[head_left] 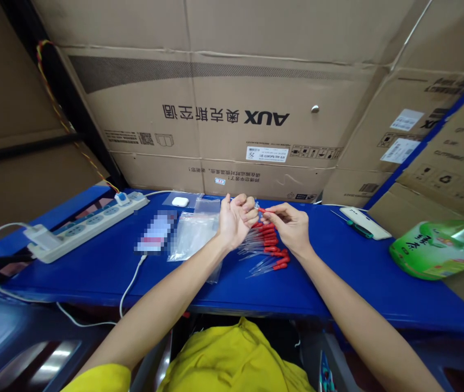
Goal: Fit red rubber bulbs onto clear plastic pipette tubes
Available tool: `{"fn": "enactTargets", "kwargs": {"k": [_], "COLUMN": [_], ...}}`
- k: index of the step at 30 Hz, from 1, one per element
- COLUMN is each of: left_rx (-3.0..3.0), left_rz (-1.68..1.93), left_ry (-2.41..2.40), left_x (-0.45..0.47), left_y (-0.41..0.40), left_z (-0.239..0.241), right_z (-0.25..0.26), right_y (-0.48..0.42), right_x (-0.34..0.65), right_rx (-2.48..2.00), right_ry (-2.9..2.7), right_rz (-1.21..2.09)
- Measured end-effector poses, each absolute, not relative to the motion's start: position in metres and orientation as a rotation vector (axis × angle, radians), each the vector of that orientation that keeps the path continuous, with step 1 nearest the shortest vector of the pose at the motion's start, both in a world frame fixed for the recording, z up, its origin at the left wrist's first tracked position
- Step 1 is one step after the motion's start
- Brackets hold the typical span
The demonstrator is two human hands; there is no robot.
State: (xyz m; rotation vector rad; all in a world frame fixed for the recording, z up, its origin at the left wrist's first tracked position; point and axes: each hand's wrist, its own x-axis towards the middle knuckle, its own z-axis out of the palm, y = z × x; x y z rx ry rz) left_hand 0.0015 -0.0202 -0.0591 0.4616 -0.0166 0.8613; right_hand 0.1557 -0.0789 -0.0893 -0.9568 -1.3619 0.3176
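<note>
My right hand (pixel 292 226) is closed in a pinch on the red rubber bulb of a dropper (pixel 261 210). Palm up, my left hand (pixel 236 218) curls its fingers right beside the dropper's left end, where something clear shows at the fingertips. What those fingers hold is hidden. Below and between both hands lies a loose pile of droppers (pixel 271 249), their red bulbs to the right and thin clear tubes to the left. Partly behind my left wrist are clear plastic bags (pixel 193 234), flat on the blue table (pixel 338 272).
Left of the bags is a phone (pixel 156 231) on a white cable, near a power strip (pixel 93 220). A small white case (pixel 180 201) lies behind. To the right are a green-handled screwdriver (pixel 359 228), a white object (pixel 365 222) and a green bottle (pixel 439 247). Cardboard (pixel 223 81) walls the back.
</note>
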Motion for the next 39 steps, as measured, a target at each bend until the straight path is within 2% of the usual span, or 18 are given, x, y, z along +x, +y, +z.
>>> {"fn": "enactTargets", "kwargs": {"k": [16,20,26,35,39], "left_rx": [0.508,0.509,0.437,0.44,0.446], "left_rz": [0.852,0.859,0.895,0.895,0.9], "left_ry": [0.001,-0.004,0.012,-0.012,-0.016], "left_x": [0.0,-0.003,-0.005,-0.007,-0.007], "left_y": [-0.023,-0.021,-0.016,-0.019,-0.02], "left_z": [-0.056,-0.055,-0.057,-0.053,-0.052], "right_z": [-0.09,-0.09,-0.091,-0.089,-0.088], "right_y": [-0.077,-0.075,-0.073,-0.074,-0.073], "right_x": [0.159,0.164,0.165,0.159,0.154], "right_rx": [-0.987,-0.996,-1.039,-0.946,-0.912], "right_ry": [-1.377,-1.395,-1.454,-1.346,-1.292], "right_rz": [0.131,0.242,0.219,0.6,0.596]}}
